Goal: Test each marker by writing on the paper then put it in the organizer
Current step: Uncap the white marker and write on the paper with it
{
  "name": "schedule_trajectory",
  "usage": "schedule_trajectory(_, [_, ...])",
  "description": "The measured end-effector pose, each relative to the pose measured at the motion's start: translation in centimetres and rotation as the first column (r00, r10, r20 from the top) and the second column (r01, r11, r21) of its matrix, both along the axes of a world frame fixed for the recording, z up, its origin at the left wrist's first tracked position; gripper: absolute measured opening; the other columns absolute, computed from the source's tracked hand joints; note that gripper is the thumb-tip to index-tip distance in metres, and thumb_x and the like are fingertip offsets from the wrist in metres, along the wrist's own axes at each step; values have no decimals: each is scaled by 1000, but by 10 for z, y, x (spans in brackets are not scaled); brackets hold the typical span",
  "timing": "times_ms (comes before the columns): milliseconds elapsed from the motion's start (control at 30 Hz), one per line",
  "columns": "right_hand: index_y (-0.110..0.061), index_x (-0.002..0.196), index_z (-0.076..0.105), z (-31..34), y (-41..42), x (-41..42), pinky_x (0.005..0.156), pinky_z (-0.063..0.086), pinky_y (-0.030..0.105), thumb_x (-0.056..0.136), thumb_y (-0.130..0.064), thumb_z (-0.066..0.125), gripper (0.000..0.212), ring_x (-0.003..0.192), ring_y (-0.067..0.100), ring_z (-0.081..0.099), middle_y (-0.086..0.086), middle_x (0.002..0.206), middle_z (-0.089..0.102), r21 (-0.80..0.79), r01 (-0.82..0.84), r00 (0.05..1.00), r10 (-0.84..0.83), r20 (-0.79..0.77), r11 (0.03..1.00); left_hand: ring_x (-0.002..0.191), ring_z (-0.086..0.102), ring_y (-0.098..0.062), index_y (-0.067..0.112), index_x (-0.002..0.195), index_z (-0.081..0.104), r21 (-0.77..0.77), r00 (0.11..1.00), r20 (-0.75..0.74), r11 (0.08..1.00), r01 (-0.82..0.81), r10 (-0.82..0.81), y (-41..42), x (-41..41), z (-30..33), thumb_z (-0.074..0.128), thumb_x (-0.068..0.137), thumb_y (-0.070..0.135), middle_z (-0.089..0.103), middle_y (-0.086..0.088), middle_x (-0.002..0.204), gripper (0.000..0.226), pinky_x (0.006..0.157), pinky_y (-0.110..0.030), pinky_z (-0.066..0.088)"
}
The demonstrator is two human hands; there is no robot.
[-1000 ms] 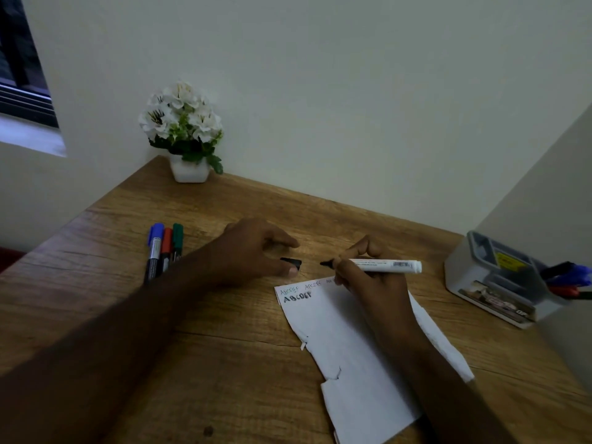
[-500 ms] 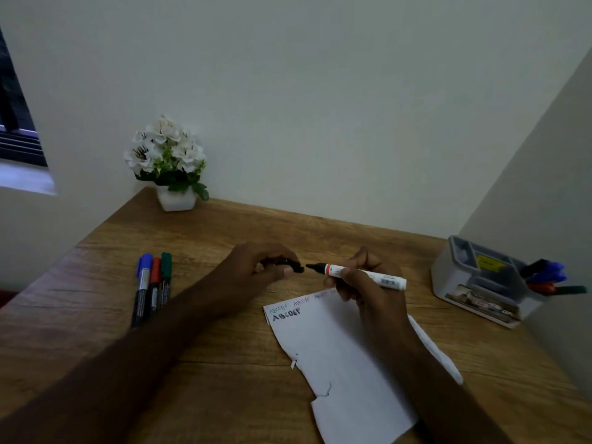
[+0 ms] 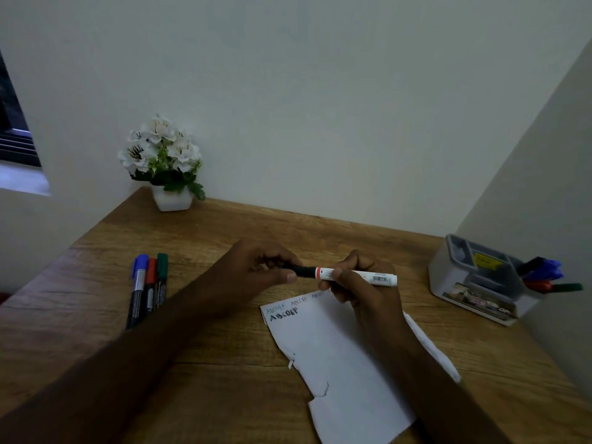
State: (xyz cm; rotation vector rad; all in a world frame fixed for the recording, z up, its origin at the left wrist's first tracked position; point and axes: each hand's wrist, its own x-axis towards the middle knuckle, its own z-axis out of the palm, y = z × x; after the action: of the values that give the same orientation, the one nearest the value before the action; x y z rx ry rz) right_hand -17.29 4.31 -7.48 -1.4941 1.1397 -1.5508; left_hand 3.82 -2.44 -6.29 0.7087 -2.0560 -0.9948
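Note:
My right hand (image 3: 362,288) grips a white-barrelled marker (image 3: 378,278) held level above the top of the paper (image 3: 339,357). My left hand (image 3: 256,274) pinches the marker's black cap (image 3: 302,270), which sits over the tip end against the barrel. The torn white sheet lies on the wooden desk and carries several handwritten "ABCDEF" lines near its top edge. A blue marker (image 3: 138,285), a red marker (image 3: 150,283) and a green marker (image 3: 161,278) lie side by side on the desk at the left. The grey organizer (image 3: 471,280) stands at the right, with several markers sticking out of its right side.
A white pot of artificial white flowers (image 3: 166,165) stands in the desk's far left corner against the wall. A second wall runs close along the right behind the organizer. A window edge shows at the far left.
My left hand brought the black cap to the right onto the marker's tip; one second ago cap and marker were apart. The camera view has tilted upward.

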Motion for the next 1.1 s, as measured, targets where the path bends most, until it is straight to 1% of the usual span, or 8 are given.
schedule_trajectory(300, [-9,71,61,4,2,0,58,34,35,81,-28,70,23,65,33,43,16,67,64,111,-103,990,91,106,988,77,65,-19,16,92,76,19,999,-52,1000,-4,5,2,-3,-1,70,85,11,73,-1,82,11,69,-33,52])
schedule_trajectory(400, [-11,69,57,8,2,-2,57,32,33,86,-24,67,24,59,26,42,12,63,60,138,-142,983,124,134,980,77,65,-25,14,86,76,11,996,-93,1000,10,-9,7,-5,0,68,85,16,72,-4,79,8,73,-44,52])
schedule_trajectory(667, [-3,78,52,12,4,1,54,35,30,91,-21,60,24,50,15,44,12,60,58,105,-170,979,156,130,980,69,64,-25,8,76,74,-3,991,-131,1000,-8,7,14,-10,-2,65,82,19,71,-6,71,15,63,-38,51])
schedule_trajectory(767, [-2,79,56,7,7,10,57,41,31,86,-28,72,31,57,18,50,13,64,59,89,-102,993,97,65,991,69,66,-15,9,79,76,19,991,-136,1000,-2,4,16,-14,0,70,84,17,73,-3,74,11,63,-22,49])
schedule_trajectory(833, [-7,83,67,3,6,16,61,46,30,84,-21,76,17,64,17,58,9,70,66,43,-84,996,82,30,996,68,67,-15,11,87,77,42,988,-154,999,-8,14,20,-20,3,70,85,15,75,-2,76,8,62,-21,50])
schedule_trajectory(867, [-9,89,72,3,5,17,63,48,29,85,-14,75,6,69,15,61,7,74,69,24,-84,996,83,37,996,67,66,-14,12,91,77,63,984,-177,998,-20,31,22,-23,3,70,84,14,75,-1,77,10,61,-20,50])
schedule_trajectory(933, [-13,100,75,4,2,12,70,50,30,91,-8,68,13,80,16,64,6,86,72,9,-67,995,66,69,998,68,67,-10,12,96,77,97,980,-190,995,-35,53,23,-28,3,70,84,8,76,-1,79,15,64,-19,51])
schedule_trajectory(1100, [-11,112,66,12,-1,-19,77,52,24,101,-8,53,18,97,14,70,5,104,74,5,134,991,-134,-18,991,79,69,-4,17,95,76,36,989,-47,990,-138,139,19,-39,-5,74,83,17,75,8,85,13,69,-15,51])
